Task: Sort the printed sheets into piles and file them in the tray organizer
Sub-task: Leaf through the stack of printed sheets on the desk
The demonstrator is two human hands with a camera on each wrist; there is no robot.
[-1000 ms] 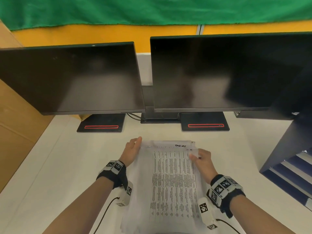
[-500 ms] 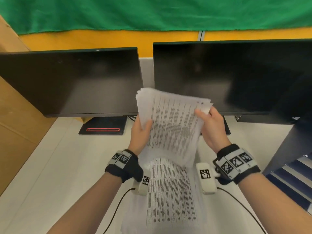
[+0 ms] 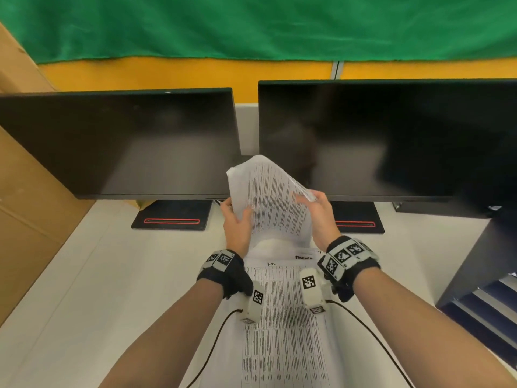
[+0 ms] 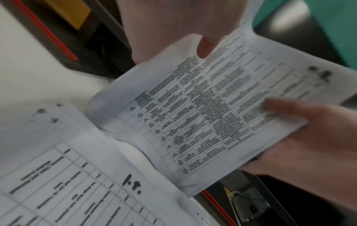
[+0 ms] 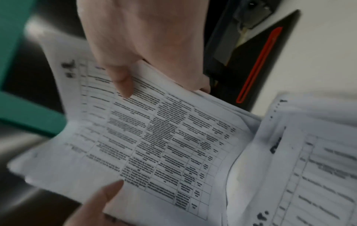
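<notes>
A bundle of printed sheets with dense tables is held up above the desk, in front of the monitors. My left hand grips its left edge, thumb on the printed face. My right hand pinches its right edge, thumb on top and fingers underneath. The bundle curves between the two hands. A pile of printed sheets lies flat on the white desk under my wrists, with handwriting at its top. A dark tray organizer with stacked shelves stands at the right edge.
Two dark monitors stand close behind the held bundle on black bases with red stripes. A brown cardboard panel lines the left side. The white desk lies bare left of the pile. Wrist-camera cables trail beside the pile.
One second ago both hands lay on the pile on the desk. They lifted a bundle off it, and its right edge now bends down and toward me.
</notes>
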